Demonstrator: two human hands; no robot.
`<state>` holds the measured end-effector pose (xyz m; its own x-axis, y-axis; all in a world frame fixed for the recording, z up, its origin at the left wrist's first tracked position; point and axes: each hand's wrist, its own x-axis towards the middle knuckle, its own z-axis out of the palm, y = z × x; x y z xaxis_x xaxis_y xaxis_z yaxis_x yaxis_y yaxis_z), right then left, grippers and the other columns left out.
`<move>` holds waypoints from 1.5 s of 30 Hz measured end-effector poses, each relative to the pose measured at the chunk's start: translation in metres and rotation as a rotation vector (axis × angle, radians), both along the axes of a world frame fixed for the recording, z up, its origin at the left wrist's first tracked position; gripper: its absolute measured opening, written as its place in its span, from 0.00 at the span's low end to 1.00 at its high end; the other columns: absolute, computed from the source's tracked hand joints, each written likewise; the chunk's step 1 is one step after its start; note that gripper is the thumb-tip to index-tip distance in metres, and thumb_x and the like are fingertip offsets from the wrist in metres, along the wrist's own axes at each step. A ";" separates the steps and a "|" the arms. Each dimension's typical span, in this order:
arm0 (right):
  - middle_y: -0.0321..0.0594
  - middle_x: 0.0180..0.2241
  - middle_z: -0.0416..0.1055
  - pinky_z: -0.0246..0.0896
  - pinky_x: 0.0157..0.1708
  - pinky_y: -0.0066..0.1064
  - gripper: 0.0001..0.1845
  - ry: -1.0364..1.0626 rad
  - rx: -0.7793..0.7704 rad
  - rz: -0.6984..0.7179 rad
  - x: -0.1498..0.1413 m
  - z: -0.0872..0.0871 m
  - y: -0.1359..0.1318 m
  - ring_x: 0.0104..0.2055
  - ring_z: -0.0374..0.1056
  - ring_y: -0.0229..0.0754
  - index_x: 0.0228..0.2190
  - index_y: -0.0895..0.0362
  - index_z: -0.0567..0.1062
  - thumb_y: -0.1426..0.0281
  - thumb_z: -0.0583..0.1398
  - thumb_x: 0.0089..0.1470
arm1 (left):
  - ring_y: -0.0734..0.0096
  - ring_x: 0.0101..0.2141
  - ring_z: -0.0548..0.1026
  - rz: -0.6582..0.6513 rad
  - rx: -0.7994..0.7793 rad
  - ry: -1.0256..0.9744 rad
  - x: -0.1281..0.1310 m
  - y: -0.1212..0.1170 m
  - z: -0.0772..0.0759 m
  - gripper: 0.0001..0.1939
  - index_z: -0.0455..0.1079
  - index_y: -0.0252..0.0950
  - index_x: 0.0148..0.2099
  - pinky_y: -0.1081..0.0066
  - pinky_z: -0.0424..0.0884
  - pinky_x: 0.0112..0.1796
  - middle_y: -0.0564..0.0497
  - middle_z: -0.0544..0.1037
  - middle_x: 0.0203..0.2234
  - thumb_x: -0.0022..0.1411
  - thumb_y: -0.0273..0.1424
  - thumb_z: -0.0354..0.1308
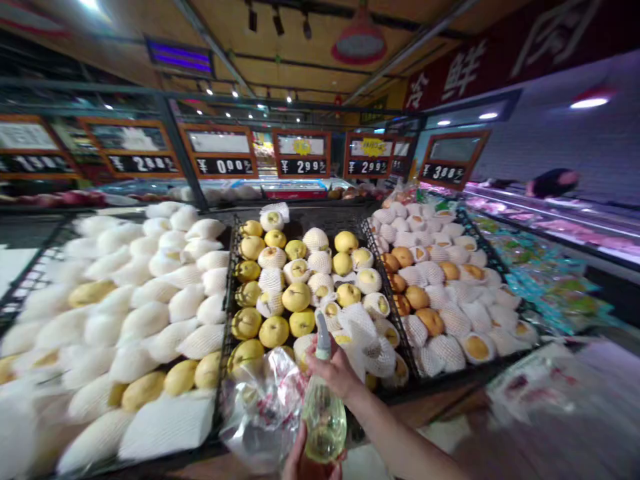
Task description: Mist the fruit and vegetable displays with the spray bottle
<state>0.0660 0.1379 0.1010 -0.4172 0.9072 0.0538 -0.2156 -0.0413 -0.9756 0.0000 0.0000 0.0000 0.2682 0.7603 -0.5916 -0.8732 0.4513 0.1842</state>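
A clear spray bottle (324, 427) with a pale yellow-green body and a grey spray head stands upright between my hands. My right hand (337, 367) is closed around its neck, just below the head. From below, my left hand (300, 457) grips the lower body, partly cut off by the frame's bottom edge. Left of the bottle lies a crumpled clear plastic bag (263, 413) with red print. Behind the bottle, a black crate holds round yellow pears (296, 297), some in white foam nets (316, 240).
A left crate holds foam-wrapped yellow fruit (145, 323). Brown pears (416, 298) fill the right crate. Plastic sheeting (565, 393) lies at lower right, below teal packages (540, 273). Price signs (303, 155) hang behind. A blurred person (553, 182) is near the meat counter (590, 223).
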 end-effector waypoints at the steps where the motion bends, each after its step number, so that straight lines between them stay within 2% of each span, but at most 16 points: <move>1: 0.29 0.29 0.70 0.69 0.29 0.34 0.19 0.001 -0.009 0.046 -0.011 0.000 -0.004 0.26 0.68 0.38 0.37 0.52 0.69 0.62 0.67 0.43 | 0.67 0.23 0.80 0.056 0.000 -0.002 -0.006 -0.009 0.001 0.27 0.74 0.28 0.45 0.72 0.76 0.28 0.40 0.85 0.30 0.72 0.51 0.53; 5: 0.29 0.28 0.71 0.69 0.30 0.34 0.19 -0.006 -0.014 0.217 -0.052 0.004 -0.023 0.26 0.69 0.39 0.37 0.52 0.70 0.62 0.67 0.43 | 0.60 0.33 0.85 0.255 0.032 -0.018 -0.024 -0.042 0.005 0.22 0.75 0.31 0.47 0.70 0.78 0.32 0.42 0.86 0.34 0.72 0.47 0.56; 9: 0.31 0.29 0.74 0.69 0.30 0.36 0.17 -0.032 0.023 0.329 -0.079 0.012 -0.044 0.25 0.70 0.40 0.35 0.52 0.71 0.63 0.69 0.44 | 0.60 0.36 0.85 0.395 0.094 -0.019 -0.031 -0.069 0.010 0.19 0.76 0.32 0.49 0.69 0.79 0.37 0.44 0.87 0.37 0.70 0.44 0.61; 12: 0.31 0.28 0.74 0.68 0.30 0.36 0.14 -0.046 0.037 0.361 -0.086 0.017 -0.052 0.26 0.71 0.41 0.33 0.51 0.72 0.65 0.69 0.44 | 0.59 0.37 0.86 0.450 0.106 0.003 -0.030 -0.078 0.019 0.19 0.76 0.32 0.52 0.68 0.80 0.39 0.44 0.87 0.37 0.69 0.42 0.63; 15: 0.31 0.28 0.74 0.69 0.30 0.35 0.15 -0.046 0.041 0.346 -0.078 0.019 -0.051 0.26 0.71 0.41 0.34 0.51 0.72 0.64 0.69 0.45 | 0.59 0.35 0.85 0.457 0.045 0.041 -0.024 -0.074 0.031 0.21 0.73 0.31 0.56 0.68 0.80 0.36 0.43 0.86 0.36 0.71 0.42 0.60; 18: 0.31 0.31 0.74 0.70 0.30 0.35 0.19 -0.037 0.033 0.284 -0.058 0.020 -0.042 0.26 0.71 0.40 0.37 0.52 0.71 0.61 0.69 0.45 | 0.62 0.31 0.84 0.412 -0.057 0.096 -0.013 -0.061 0.043 0.23 0.68 0.31 0.59 0.70 0.79 0.31 0.45 0.85 0.34 0.75 0.44 0.53; 20: 0.31 0.32 0.73 0.71 0.32 0.36 0.19 -0.031 0.027 0.221 -0.040 0.020 -0.034 0.27 0.72 0.40 0.37 0.52 0.71 0.60 0.69 0.45 | 0.64 0.29 0.83 0.358 -0.071 0.113 -0.005 -0.050 0.049 0.24 0.66 0.31 0.59 0.72 0.78 0.29 0.46 0.84 0.33 0.75 0.46 0.51; 26: 0.33 0.35 0.75 0.73 0.35 0.36 0.22 -0.051 0.025 -0.075 0.038 0.021 -0.016 0.30 0.73 0.42 0.39 0.52 0.72 0.57 0.71 0.46 | 0.66 0.29 0.83 0.060 -0.006 0.094 0.027 -0.016 0.062 0.26 0.68 0.29 0.58 0.74 0.77 0.30 0.46 0.84 0.34 0.76 0.48 0.48; 30: 0.36 0.37 0.75 0.74 0.35 0.37 0.25 -0.070 -0.011 -0.352 0.097 0.022 -0.019 0.35 0.74 0.45 0.40 0.52 0.74 0.55 0.73 0.42 | 0.67 0.27 0.83 -0.176 0.040 0.089 0.053 0.003 0.058 0.28 0.70 0.29 0.59 0.75 0.74 0.29 0.45 0.84 0.35 0.75 0.49 0.49; 35: 0.36 0.35 0.75 0.73 0.33 0.39 0.28 -0.107 -0.085 -0.621 0.147 0.020 -0.031 0.32 0.74 0.47 0.38 0.51 0.73 0.52 0.74 0.39 | 0.68 0.26 0.83 -0.406 0.123 0.035 0.075 0.014 0.046 0.33 0.74 0.27 0.55 0.76 0.72 0.28 0.44 0.83 0.31 0.72 0.54 0.52; 37: 0.36 0.35 0.75 0.73 0.33 0.40 0.30 -0.115 -0.127 -0.658 0.154 0.018 -0.033 0.30 0.74 0.47 0.39 0.52 0.73 0.52 0.74 0.37 | 0.68 0.26 0.83 -0.448 0.110 0.024 0.079 0.015 0.043 0.33 0.74 0.27 0.53 0.76 0.72 0.29 0.45 0.83 0.30 0.73 0.54 0.49; 40: 0.36 0.35 0.75 0.73 0.33 0.39 0.32 -0.110 -0.151 -0.634 0.148 0.015 -0.033 0.29 0.74 0.46 0.41 0.52 0.73 0.52 0.75 0.37 | 0.67 0.25 0.83 -0.430 0.098 0.011 0.077 0.014 0.038 0.36 0.74 0.26 0.54 0.75 0.73 0.28 0.45 0.83 0.29 0.76 0.54 0.41; 42: 0.36 0.35 0.76 0.73 0.32 0.38 0.32 -0.112 -0.150 -0.577 0.136 0.014 -0.030 0.30 0.75 0.46 0.41 0.53 0.73 0.52 0.74 0.37 | 0.67 0.24 0.83 -0.388 0.090 -0.008 0.072 0.012 0.034 0.39 0.72 0.24 0.56 0.75 0.73 0.27 0.45 0.83 0.29 0.75 0.55 0.37; 45: 0.38 0.37 0.76 0.73 0.32 0.37 0.30 -0.118 -0.116 -0.465 0.107 0.011 -0.025 0.33 0.75 0.47 0.40 0.53 0.74 0.53 0.74 0.38 | 0.65 0.24 0.83 -0.279 0.083 -0.057 0.059 0.004 0.033 0.40 0.71 0.24 0.58 0.75 0.74 0.26 0.44 0.83 0.30 0.73 0.58 0.41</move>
<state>0.1730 0.1134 0.1124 0.0362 0.9960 -0.0818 -0.1256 -0.0767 -0.9891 0.0586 0.0040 0.0327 0.5045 0.6979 -0.5083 -0.7278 0.6605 0.1845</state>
